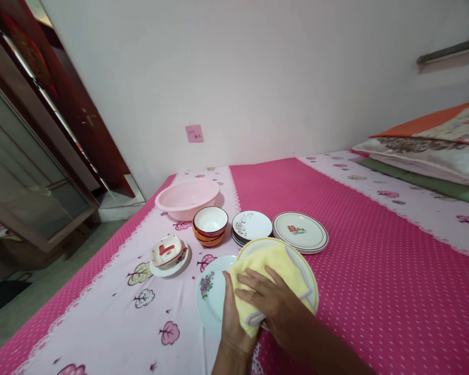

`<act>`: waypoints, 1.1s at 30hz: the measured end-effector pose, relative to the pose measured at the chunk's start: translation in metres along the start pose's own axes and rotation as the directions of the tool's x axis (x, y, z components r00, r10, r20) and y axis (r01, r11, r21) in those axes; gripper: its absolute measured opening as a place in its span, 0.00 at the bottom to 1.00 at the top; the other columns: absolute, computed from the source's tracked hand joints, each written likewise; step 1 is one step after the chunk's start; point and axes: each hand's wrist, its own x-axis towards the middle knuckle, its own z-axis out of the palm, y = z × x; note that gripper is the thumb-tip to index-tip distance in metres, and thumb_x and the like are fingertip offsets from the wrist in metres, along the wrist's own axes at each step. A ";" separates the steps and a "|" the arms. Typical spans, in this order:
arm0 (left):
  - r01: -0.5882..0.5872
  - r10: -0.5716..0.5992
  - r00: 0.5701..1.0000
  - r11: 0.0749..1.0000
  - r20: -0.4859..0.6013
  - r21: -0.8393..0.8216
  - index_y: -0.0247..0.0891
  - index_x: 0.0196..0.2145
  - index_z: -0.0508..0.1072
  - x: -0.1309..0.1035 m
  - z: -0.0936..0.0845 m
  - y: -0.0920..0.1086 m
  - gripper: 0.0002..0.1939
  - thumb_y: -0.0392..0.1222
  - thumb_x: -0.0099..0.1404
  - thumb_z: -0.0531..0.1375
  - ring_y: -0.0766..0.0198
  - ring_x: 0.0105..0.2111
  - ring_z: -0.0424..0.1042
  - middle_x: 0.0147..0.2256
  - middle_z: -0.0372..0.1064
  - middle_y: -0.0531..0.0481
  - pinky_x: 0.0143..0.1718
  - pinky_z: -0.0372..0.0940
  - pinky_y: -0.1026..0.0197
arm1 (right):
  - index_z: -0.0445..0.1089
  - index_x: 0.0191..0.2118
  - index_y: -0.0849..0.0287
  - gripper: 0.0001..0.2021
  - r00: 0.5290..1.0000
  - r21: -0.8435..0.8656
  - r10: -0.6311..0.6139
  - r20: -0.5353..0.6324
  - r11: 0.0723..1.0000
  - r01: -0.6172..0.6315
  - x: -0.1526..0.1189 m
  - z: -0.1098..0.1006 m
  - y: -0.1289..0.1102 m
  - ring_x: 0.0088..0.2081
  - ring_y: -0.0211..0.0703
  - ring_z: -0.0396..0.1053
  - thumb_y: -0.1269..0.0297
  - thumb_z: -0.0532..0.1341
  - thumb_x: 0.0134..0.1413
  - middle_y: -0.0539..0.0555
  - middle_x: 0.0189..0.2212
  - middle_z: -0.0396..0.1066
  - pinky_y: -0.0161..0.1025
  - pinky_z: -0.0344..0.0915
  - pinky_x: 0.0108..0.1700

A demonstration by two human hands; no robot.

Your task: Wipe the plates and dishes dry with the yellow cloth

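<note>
A white plate with a yellow rim (315, 284) is held tilted, with a folded yellow cloth (277, 261) covering much of its face. My left hand (234, 320) grips the plate at its lower left, thumb up along the cloth's edge; its other fingers are hidden behind. Pressed onto the cloth from the right, my right hand (269, 296) holds it against the plate with bent fingers. Beside my left hand a pale plate with a purple flower print (210, 304) lies on the bedspread, partly covered by that hand and the held plate.
Behind my hands stand stacked bowls (211, 221), a stack of small flowered plates (252, 225) and a stack of oval plates (301, 233). Left of them, a square dish (167, 251) rests on a saucer (175, 268). A pink basin (187, 198) is near the wall; pillows (433, 148) lie right.
</note>
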 end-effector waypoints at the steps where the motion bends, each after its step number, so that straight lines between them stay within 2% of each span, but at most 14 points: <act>1: -0.017 0.017 1.000 1.000 0.003 0.013 0.33 0.52 0.78 0.001 -0.001 -0.002 0.28 0.60 0.72 0.57 0.55 0.45 0.80 0.44 0.80 0.38 0.52 0.73 0.57 | 0.62 0.69 0.48 0.34 1.000 -0.002 0.029 -0.001 1.000 -0.029 0.004 -0.005 0.002 0.70 0.46 0.57 0.79 0.51 0.58 0.52 0.68 0.63 0.60 0.48 0.72; 4: -0.051 0.043 0.996 0.994 0.077 0.100 0.35 0.56 0.77 0.003 -0.002 -0.008 0.27 0.57 0.75 0.52 0.51 0.59 0.73 0.54 0.78 0.38 0.66 0.61 0.51 | 0.65 0.67 0.49 0.32 0.989 -0.032 0.144 -0.037 0.989 -0.145 0.014 -0.022 0.006 0.69 0.54 0.58 0.75 0.55 0.57 0.54 0.68 0.64 0.66 0.45 0.71; 8: -0.086 0.056 0.983 0.981 0.174 0.174 0.39 0.62 0.73 0.005 -0.003 -0.008 0.29 0.58 0.76 0.48 0.48 0.69 0.59 0.63 0.69 0.39 0.72 0.48 0.45 | 0.65 0.66 0.50 0.34 0.961 -0.103 0.233 -0.150 0.963 -0.250 0.013 -0.036 0.020 0.70 0.60 0.56 0.74 0.57 0.52 0.56 0.68 0.63 0.72 0.42 0.69; 13: -0.145 0.111 0.973 0.976 0.205 0.162 0.39 0.61 0.74 0.008 -0.006 0.003 0.31 0.60 0.76 0.46 0.50 0.70 0.55 0.63 0.68 0.41 0.73 0.43 0.45 | 0.66 0.65 0.57 0.33 0.927 -0.012 0.297 -0.231 0.951 -0.308 0.006 -0.042 0.040 0.70 0.57 0.54 0.74 0.56 0.51 0.61 0.70 0.58 0.62 0.56 0.68; 17: -0.220 0.193 0.959 0.969 0.206 0.112 0.41 0.62 0.72 0.009 -0.012 0.013 0.31 0.60 0.76 0.45 0.52 0.70 0.57 0.62 0.69 0.43 0.73 0.42 0.47 | 0.69 0.61 0.62 0.29 0.919 0.113 0.349 -0.182 0.936 -0.333 0.004 -0.049 0.042 0.69 0.53 0.57 0.74 0.54 0.52 0.63 0.69 0.60 0.56 0.60 0.68; 20: -0.251 0.234 0.958 0.964 0.163 0.092 0.42 0.65 0.68 0.011 -0.017 0.018 0.31 0.60 0.75 0.47 0.52 0.69 0.59 0.63 0.68 0.42 0.73 0.44 0.47 | 0.75 0.55 0.59 0.23 0.925 0.268 0.379 -0.003 0.892 -0.365 -0.001 -0.072 0.042 0.64 0.55 0.67 0.70 0.55 0.55 0.61 0.63 0.69 0.54 0.67 0.63; 22: -0.259 0.249 0.962 0.962 0.116 0.085 0.41 0.66 0.67 0.013 -0.021 0.020 0.30 0.59 0.75 0.48 0.51 0.68 0.61 0.62 0.70 0.41 0.73 0.46 0.47 | 0.78 0.50 0.55 0.17 0.908 0.442 0.393 0.147 0.795 -0.416 -0.009 -0.094 0.048 0.54 0.55 0.76 0.64 0.56 0.59 0.57 0.53 0.78 0.50 0.74 0.54; 24: -0.250 0.242 0.967 0.964 0.084 0.094 0.38 0.64 0.70 0.014 -0.024 0.022 0.29 0.58 0.76 0.49 0.51 0.67 0.62 0.59 0.72 0.39 0.72 0.47 0.47 | 0.79 0.48 0.55 0.15 0.837 0.634 0.499 0.226 0.576 -0.515 -0.020 -0.113 0.062 0.45 0.56 0.80 0.57 0.60 0.60 0.57 0.46 0.82 0.50 0.77 0.46; 26: -0.182 0.174 0.982 0.976 0.078 0.117 0.35 0.60 0.74 0.014 -0.023 0.021 0.30 0.58 0.76 0.49 0.49 0.66 0.63 0.58 0.74 0.38 0.72 0.47 0.45 | 0.80 0.44 0.56 0.16 0.719 0.776 0.672 0.176 0.355 -0.522 -0.029 -0.121 0.078 0.41 0.58 0.80 0.52 0.65 0.56 0.58 0.41 0.83 0.50 0.77 0.42; 28: -0.056 0.046 0.996 0.988 0.077 0.143 0.33 0.58 0.76 0.011 -0.019 0.017 0.31 0.59 0.75 0.50 0.46 0.66 0.63 0.57 0.74 0.36 0.71 0.48 0.43 | 0.80 0.44 0.55 0.17 0.585 0.897 0.805 0.100 0.182 -0.403 -0.033 -0.117 0.090 0.41 0.59 0.80 0.54 0.70 0.49 0.58 0.40 0.83 0.49 0.76 0.42; 29: 0.012 -0.022 0.998 0.988 0.065 0.153 0.32 0.58 0.76 0.009 -0.016 0.015 0.31 0.59 0.74 0.51 0.44 0.66 0.64 0.57 0.74 0.35 0.71 0.49 0.41 | 0.79 0.44 0.54 0.18 0.539 0.937 0.838 0.083 0.118 -0.328 -0.033 -0.111 0.092 0.42 0.59 0.80 0.56 0.72 0.46 0.57 0.41 0.83 0.48 0.76 0.43; 30: 0.072 -0.081 0.996 0.983 0.044 0.166 0.31 0.59 0.75 0.007 -0.012 0.011 0.31 0.59 0.74 0.52 0.42 0.65 0.64 0.57 0.75 0.34 0.70 0.50 0.40 | 0.79 0.43 0.54 0.18 0.518 0.965 0.852 0.081 0.063 -0.255 -0.030 -0.105 0.091 0.43 0.58 0.80 0.57 0.73 0.43 0.56 0.40 0.83 0.48 0.75 0.45; 31: 0.116 -0.122 0.992 0.976 0.018 0.182 0.29 0.59 0.74 0.004 -0.009 0.007 0.31 0.58 0.73 0.54 0.41 0.64 0.65 0.56 0.75 0.32 0.70 0.51 0.38 | 0.79 0.42 0.54 0.19 0.523 0.980 0.846 0.102 0.004 -0.198 -0.027 -0.097 0.087 0.43 0.59 0.80 0.58 0.74 0.41 0.56 0.40 0.83 0.49 0.75 0.46; 33: 0.149 -0.144 0.989 0.963 -0.038 0.223 0.27 0.60 0.72 0.000 -0.003 0.000 0.30 0.55 0.73 0.56 0.38 0.62 0.68 0.54 0.76 0.30 0.68 0.55 0.36 | 0.79 0.41 0.55 0.18 0.585 0.979 0.786 0.201 -0.150 -0.134 -0.017 -0.085 0.073 0.45 0.60 0.80 0.58 0.73 0.41 0.56 0.38 0.83 0.50 0.75 0.50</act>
